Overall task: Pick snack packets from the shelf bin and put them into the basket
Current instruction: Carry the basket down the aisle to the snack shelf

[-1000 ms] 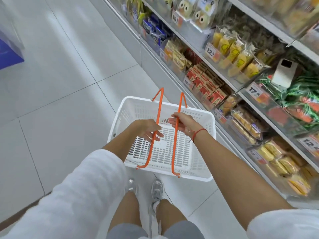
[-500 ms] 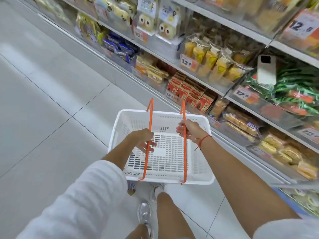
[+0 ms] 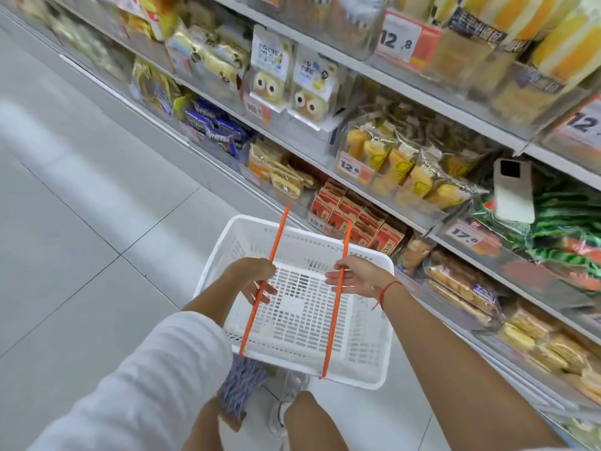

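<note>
I carry a white plastic basket [image 3: 367, 353] with two orange handles in front of me; nothing lies inside it. My left hand [image 3: 257, 281] grips the left orange handle [image 3: 260, 294]. My right hand [image 3: 354, 276] grips the right orange handle [image 3: 335, 307]; a red string circles that wrist. To the right, shelf bins hold snack packets: yellow cake packets [image 3: 406, 167] behind a 12.8 tag, red boxes [image 3: 354, 219] one level lower, and green and red packets [image 3: 566, 222] further right.
Store shelves [image 3: 406, 89] run along the right, packed with packaged goods and price tags. A white phone [image 3: 513, 190] leans on the shelf above the green packets. Pale tiled floor [image 3: 81, 239] spreads to the left. My legs and shoes show below the basket.
My view has swung up and right toward the shelves, which now look closer. The two handles have spread wider apart, with one hand still on each.
</note>
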The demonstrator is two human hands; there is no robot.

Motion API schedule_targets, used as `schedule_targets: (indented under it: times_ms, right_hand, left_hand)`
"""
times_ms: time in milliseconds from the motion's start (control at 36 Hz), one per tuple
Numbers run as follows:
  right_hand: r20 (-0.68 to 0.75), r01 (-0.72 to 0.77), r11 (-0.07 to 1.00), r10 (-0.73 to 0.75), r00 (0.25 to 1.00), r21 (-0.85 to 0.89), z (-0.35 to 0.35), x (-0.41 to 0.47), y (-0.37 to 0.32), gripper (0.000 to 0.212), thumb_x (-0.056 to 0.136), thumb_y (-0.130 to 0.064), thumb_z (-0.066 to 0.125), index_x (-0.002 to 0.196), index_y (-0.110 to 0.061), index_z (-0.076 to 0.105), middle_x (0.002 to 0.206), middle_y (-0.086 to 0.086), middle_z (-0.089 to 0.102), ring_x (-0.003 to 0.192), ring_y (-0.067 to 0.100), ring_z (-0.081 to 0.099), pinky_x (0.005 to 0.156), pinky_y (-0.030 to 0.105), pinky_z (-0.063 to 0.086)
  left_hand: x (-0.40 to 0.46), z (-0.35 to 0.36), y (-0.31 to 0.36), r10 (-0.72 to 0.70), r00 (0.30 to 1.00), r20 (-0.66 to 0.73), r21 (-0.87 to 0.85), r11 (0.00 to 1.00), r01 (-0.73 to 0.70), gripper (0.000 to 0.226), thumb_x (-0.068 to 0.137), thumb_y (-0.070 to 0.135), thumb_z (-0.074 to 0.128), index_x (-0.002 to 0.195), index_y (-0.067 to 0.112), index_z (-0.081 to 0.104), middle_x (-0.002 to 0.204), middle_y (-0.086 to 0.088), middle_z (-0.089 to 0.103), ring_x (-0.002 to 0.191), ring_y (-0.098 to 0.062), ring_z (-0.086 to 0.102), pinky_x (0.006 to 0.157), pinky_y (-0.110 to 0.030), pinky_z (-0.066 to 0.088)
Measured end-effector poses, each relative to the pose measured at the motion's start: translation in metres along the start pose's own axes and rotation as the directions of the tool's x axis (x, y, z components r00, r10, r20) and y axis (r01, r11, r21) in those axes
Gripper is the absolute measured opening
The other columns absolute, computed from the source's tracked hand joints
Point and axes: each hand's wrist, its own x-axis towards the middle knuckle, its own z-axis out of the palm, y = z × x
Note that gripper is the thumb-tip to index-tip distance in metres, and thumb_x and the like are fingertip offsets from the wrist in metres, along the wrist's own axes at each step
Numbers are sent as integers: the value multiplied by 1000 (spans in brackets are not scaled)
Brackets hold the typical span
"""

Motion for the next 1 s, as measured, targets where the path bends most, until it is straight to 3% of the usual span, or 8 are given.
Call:
schedule_targets:
  times_ms: [167, 361, 444, 556, 667, 833, 917, 1000]
  right_hand:
    - [-24, -11, 999, 12, 1000, 30, 8, 16, -11, 24, 100, -10, 45, 77, -9, 49, 87, 14, 66, 80, 25, 65, 78, 38, 53]
    - [-73, 7, 987, 5, 997, 160, 21, 20, -13, 20, 99, -9, 46, 80, -6, 51, 86, 15, 67, 81, 26, 65, 73, 37, 55]
    - [-125, 28, 971, 2, 992, 239, 30, 19, -8, 14, 98, -10, 46, 87, -5, 53, 86, 15, 67, 80, 26, 66, 71, 38, 55]
    - [-186, 41, 950, 19, 982, 310, 41, 18, 3, 18, 98, -11, 46, 82, -5, 53, 86, 15, 68, 79, 26, 66, 72, 37, 55]
    - [-250, 84, 916, 18, 968, 392, 50, 23, 20, 20, 98, -11, 46, 80, -6, 53, 85, 16, 67, 78, 26, 66, 73, 36, 54]
    - [-371, 113, 906, 52, 927, 409, 47, 56, 50, 20, 98, -10, 44, 80, -5, 52, 78, 14, 66, 71, 25, 65, 73, 36, 53]
    - [-426, 140, 902, 53, 903, 407, 38, 85, 69, 18, 96, -10, 45, 81, -5, 54, 75, 13, 64, 67, 24, 63, 66, 33, 54]
    - [-473, 168, 901, 46, 880, 401, 27, 119, 86, 18, 95, -10, 45, 80, -5, 54, 70, 11, 62, 63, 23, 62, 56, 29, 54]
  left_hand:
    - [25, -26, 10, -40, 999, 5, 38, 998, 40, 44, 105, 22, 32, 144, 2, 30, 87, -12, 64, 74, -29, 62, 83, -48, 47]
    - [46, -62, 27, -71, 992, 109, 140, 989, 55, 43, 103, 19, 33, 142, 1, 34, 91, -15, 65, 82, -35, 62, 86, -51, 46]
    - [53, -77, 32, -64, 989, 136, 232, 972, 31, 41, 102, 18, 34, 139, 1, 37, 86, -15, 68, 77, -35, 65, 75, -49, 52]
    - [57, -88, 35, -47, 984, 173, 338, 941, -14, 29, 103, 19, 32, 125, 2, 38, 88, -13, 67, 77, -33, 64, 85, -48, 49]
    - [70, -92, 36, -43, 976, 212, 381, 924, -42, 41, 104, 22, 31, 140, 3, 33, 88, -14, 65, 77, -33, 63, 87, -49, 48]
    - [118, -88, 28, -46, 976, 213, 395, 918, -43, 47, 105, 29, 34, 144, 2, 32, 88, -14, 67, 76, -34, 65, 81, -48, 51]
    - [150, -88, 23, -26, 975, 219, 392, 918, -63, 27, 104, 29, 38, 114, 7, 50, 86, -13, 70, 74, -34, 67, 78, -45, 53]
    - [190, -85, 17, 8, 984, 176, 373, 925, -74, 24, 100, 29, 46, 85, 11, 48, 78, -12, 74, 65, -32, 72, 69, -39, 58]
